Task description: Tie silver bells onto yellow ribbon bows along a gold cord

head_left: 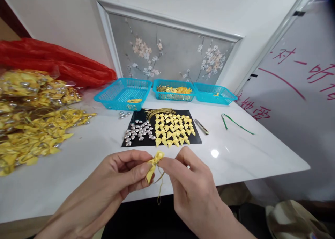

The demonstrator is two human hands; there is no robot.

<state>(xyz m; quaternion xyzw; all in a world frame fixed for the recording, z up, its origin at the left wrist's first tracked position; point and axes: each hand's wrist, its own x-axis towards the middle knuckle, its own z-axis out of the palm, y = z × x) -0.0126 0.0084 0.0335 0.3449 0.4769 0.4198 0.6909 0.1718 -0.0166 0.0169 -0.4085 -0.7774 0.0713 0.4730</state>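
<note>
Far left: red plastic bag (54,60), behind heaped yellow bows with silver beads (34,134), on white surface (91,169). Next: left hand (123,179), grip closed, thumb and fingers pinching one yellow bow (154,165), held above the near edge, gold cord (160,186) hanging from it. Beyond, on a black mat (197,138): loose silver beads (140,130) at left, rows of yellow bows (174,129) at right. Right hand (191,183), grip closed, fingertips at the held bow's right side. Right of the mat: snips (201,126); farther right, green tie (237,123).
</note>
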